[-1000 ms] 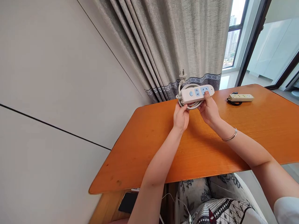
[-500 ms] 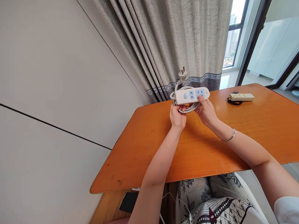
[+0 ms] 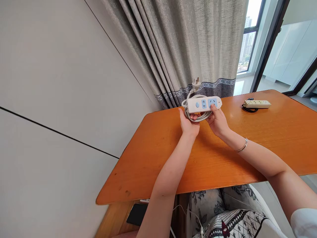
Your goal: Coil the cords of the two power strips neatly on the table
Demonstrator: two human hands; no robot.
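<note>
A white power strip (image 3: 204,104) with light-blue sockets and a round blue button is held up over the table. Its grey cable (image 3: 204,116) is looped in a coil behind and below it, and the pronged plug (image 3: 196,84) sticks up at the top left. My right hand (image 3: 218,119) grips the strip's right end, thumb on the front by the large socket. Under the coil's left part lies my left hand (image 3: 189,123), thumb raised at the side and fingertips showing inside the loop; it supports the cable from below.
On the orange wooden table (image 3: 153,158), a second, cream power strip (image 3: 257,104) with a black cable lies toward the right rear. A grey curtain (image 3: 188,49) hangs behind the table, and a pale panel stands at left. A dark phone-like slab (image 3: 136,214) lies below the front edge.
The power strip and its plug have sunk slightly and shifted a little right. My left thumb has lifted away from the coil, while my right hand keeps its grip.
</note>
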